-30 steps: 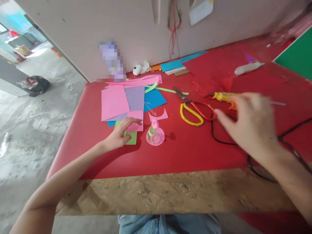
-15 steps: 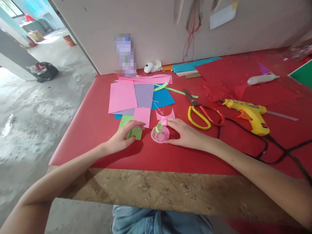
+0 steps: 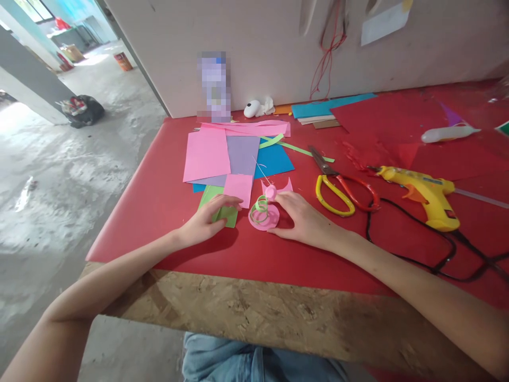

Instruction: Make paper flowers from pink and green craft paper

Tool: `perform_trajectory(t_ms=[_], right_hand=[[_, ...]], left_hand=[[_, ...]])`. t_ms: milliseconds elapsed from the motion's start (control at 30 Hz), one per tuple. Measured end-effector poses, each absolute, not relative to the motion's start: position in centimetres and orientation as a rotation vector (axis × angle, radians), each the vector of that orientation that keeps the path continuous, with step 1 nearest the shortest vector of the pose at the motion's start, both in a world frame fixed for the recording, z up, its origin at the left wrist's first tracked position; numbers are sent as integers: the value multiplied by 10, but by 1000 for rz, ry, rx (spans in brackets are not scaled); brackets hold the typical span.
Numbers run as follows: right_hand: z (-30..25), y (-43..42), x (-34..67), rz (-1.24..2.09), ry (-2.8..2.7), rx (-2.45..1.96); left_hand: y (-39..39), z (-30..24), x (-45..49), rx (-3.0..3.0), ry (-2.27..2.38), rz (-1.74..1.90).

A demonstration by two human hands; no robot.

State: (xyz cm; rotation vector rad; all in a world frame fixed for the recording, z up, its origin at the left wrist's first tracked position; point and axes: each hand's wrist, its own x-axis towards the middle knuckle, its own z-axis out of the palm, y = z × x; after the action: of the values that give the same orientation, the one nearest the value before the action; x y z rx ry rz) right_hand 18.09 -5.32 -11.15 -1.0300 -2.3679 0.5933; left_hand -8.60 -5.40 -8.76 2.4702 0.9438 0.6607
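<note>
My left hand [image 3: 207, 220] lies flat with fingers stretched out on a green paper sheet [image 3: 226, 214], next to a small pink square [image 3: 238, 188]. My right hand [image 3: 304, 220] pinches a small paper craft [image 3: 263, 211]: a pink disc with a green spiral strip and a little pink roll on top. Its thumb and fingers close on the right side of that craft. Behind lie pink [image 3: 205, 154], lilac [image 3: 242, 154] and blue [image 3: 276, 161] paper sheets.
Yellow-and-red scissors [image 3: 336, 185] and a yellow glue gun [image 3: 427, 193] with a black cord [image 3: 413, 254] lie to the right on the red tabletop [image 3: 159, 201]. A white glue bottle [image 3: 447, 133], more paper and a wall stand behind. The table's bare chipboard edge [image 3: 258, 313] is nearest me.
My right hand came from the glue gun leftward to the pink craft and took hold of it. My left hand stayed on the green sheet.
</note>
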Motion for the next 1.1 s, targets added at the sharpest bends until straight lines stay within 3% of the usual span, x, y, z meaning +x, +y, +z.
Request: perform_trajectory(t_ms=[467,800,1100], right_hand=[[-114,-53,175,616,-2267,-1039],[-111,-54,174,704,-2150,-1051],[-87,-57,180,942,-1664,-1226]], left_hand=[[-63,-88,-55,3377,639,1001],[-57,-90,-45,3455,620,1016],[-54,-77,-49,3379,591,1312]])
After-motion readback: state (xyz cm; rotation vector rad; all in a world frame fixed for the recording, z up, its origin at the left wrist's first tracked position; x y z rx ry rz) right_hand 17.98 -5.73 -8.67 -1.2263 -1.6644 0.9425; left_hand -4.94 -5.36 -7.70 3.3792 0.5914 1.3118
